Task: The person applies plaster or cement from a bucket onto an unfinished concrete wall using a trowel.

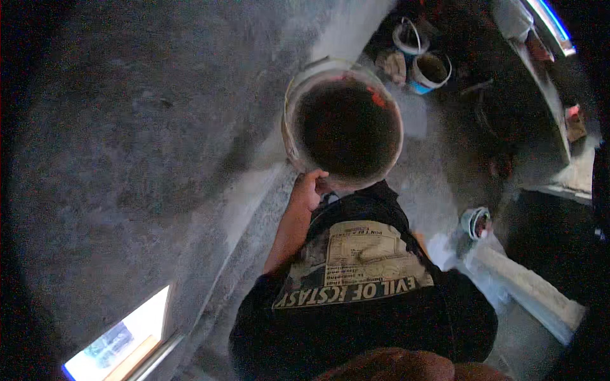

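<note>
A large round whitish bucket (289, 136) is in front of my body, its wide mouth facing up at me. The inside is too dark to make out, apart from a red patch (377, 97) near the far right of the rim. My left hand (312, 189) grips the near left edge of this bucket, thumb over the rim and the other fingers mostly hidden. My right hand does not show; a small strip of skin appears beside the right edge of my black printed shirt (375, 317).
A grey plastered wall (140, 159) fills the left, with a bright opening (127, 336) low down. Two buckets (410, 37) (432, 70) and a pale lumpy thing (392, 66) stand at the far right. A smaller bucket (476, 223) sits near a pale ledge (527, 282) on the right.
</note>
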Available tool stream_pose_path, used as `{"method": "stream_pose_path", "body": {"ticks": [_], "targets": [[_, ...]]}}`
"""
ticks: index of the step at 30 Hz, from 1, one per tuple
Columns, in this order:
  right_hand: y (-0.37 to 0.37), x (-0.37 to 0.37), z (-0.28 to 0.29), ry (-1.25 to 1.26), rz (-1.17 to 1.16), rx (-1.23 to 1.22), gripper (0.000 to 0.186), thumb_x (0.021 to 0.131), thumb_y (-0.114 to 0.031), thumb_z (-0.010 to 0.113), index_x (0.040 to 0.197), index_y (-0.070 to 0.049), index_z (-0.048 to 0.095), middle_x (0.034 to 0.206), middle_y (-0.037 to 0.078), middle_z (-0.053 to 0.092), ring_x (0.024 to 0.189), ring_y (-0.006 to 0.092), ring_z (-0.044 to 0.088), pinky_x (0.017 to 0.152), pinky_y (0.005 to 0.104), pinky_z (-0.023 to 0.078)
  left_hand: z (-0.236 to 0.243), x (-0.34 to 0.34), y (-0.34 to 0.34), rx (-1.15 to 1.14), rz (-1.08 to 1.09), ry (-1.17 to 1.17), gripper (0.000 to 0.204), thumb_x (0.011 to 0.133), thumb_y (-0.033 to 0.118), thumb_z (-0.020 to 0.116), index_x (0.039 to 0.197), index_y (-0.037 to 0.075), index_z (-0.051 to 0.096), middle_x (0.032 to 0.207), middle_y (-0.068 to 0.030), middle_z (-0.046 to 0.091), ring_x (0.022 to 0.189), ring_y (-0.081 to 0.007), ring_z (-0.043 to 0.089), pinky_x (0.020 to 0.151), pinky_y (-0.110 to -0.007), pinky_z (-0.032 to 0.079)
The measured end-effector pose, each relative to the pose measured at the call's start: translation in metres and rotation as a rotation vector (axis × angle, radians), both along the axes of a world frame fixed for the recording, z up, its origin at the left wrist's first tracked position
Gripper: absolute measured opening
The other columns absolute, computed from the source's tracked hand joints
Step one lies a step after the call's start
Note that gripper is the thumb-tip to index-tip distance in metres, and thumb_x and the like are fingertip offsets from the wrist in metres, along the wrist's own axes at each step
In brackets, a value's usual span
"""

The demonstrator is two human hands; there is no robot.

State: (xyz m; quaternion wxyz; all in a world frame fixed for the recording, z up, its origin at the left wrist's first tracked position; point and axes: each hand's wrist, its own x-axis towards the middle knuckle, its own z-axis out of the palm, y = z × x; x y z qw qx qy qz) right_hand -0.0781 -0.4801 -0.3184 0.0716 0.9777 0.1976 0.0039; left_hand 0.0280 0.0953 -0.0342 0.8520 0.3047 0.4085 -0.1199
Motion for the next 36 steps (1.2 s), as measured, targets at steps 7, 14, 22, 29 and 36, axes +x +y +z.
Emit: {"method": "stream_pose_path", "body": {"ticks": [7, 14, 22, 29, 36], "targets": [[0.006, -0.230, 0.112, 0.452, -1.122, 0.727, 0.028, 0.083, -0.026, 0.059, 0.096, -0.001, 0.062, 0.088, 0.012, 0.063, 0.081, 0.0248, 0.059, 0.071, 0.0395, 0.046, 0.048, -0.014, 0.010, 0.397, -0.175, -0.051, 0.039, 0.070, 0.003, 0.061, 0.108, -0.001, 0.051, 0.101, -0.0092, 0.052, 0.091, -0.0212, 0.052, 0.067, -0.035, 0.048], [0.049, -0.105, 0.222, 0.232, -1.095, 0.612, 0.041, 0.076, -0.035, 0.064, 0.099, -0.002, 0.060, 0.088, 0.014, 0.059, 0.079, 0.0256, 0.056, 0.070, 0.0372, 0.044, 0.103, -0.017, -0.035, 0.881, -0.452, -0.201, 0.035, 0.068, 0.003, 0.059, 0.101, -0.006, 0.055, 0.095, -0.0106, 0.058, 0.080, -0.0224, 0.057, 0.075, -0.032, 0.045], [0.049, -0.016, 0.416, -0.025, -0.460, 0.856, 0.045, 0.076, 0.001, 0.066, 0.119, -0.007, 0.053, 0.113, 0.010, 0.059, 0.095, 0.0176, 0.059, 0.083, 0.0300, 0.047, 0.105, -0.037, -0.130, 0.995, -0.414, -0.321, 0.040, 0.067, 0.007, 0.060, 0.104, -0.007, 0.054, 0.100, -0.0160, 0.061, 0.091, -0.0237, 0.059, 0.078, -0.034, 0.045], [0.057, 0.004, 0.481, 0.054, 0.042, 0.127, 0.039, 0.081, -0.012, 0.057, 0.120, -0.014, 0.053, 0.087, 0.007, 0.059, 0.075, 0.0249, 0.060, 0.064, 0.0345, 0.050, 0.089, -0.086, -0.193, 1.048, -0.374, -0.535, 0.038, 0.070, 0.007, 0.058, 0.106, -0.005, 0.053, 0.097, -0.0163, 0.062, 0.090, -0.0248, 0.060, 0.080, -0.035, 0.045], [0.115, -0.002, 0.443, -0.083, 0.079, -0.274, 0.031, 0.077, -0.012, 0.053, 0.107, -0.007, 0.059, 0.081, 0.008, 0.056, 0.074, 0.0216, 0.058, 0.062, 0.0314, 0.048, 0.076, -0.125, -0.228, 0.931, -0.333, -0.536, 0.034, 0.072, 0.002, 0.055, 0.105, -0.004, 0.054, 0.095, -0.0140, 0.063, 0.089, -0.0227, 0.060, 0.079, -0.032, 0.046]]}}
